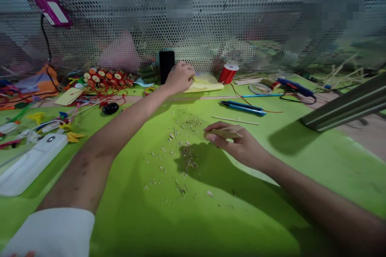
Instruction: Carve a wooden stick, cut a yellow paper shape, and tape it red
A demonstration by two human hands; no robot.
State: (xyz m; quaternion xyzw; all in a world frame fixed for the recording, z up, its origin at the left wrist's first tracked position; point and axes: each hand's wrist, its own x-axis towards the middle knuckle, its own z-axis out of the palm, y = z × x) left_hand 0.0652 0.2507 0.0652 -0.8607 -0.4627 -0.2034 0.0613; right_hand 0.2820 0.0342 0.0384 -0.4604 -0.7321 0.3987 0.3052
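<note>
My left hand reaches to the back of the green table, just in front of a black phone standing upright. Its fingers are curled together at the left end of a flat yellow packet or sheet; what sits between the fingertips is hidden. Nearer to me, my right hand pinches a thin, folded tan piece between thumb and fingers, above the table. Pale wood shavings lie scattered below and left of it. A thin wooden stick rests just behind the right hand.
Blue craft knives, a red thread spool and a blue glue gun lie at the back right. A metal tube juts in from the right. Red-corded rolls, a black mouse-like object and a white case occupy the left.
</note>
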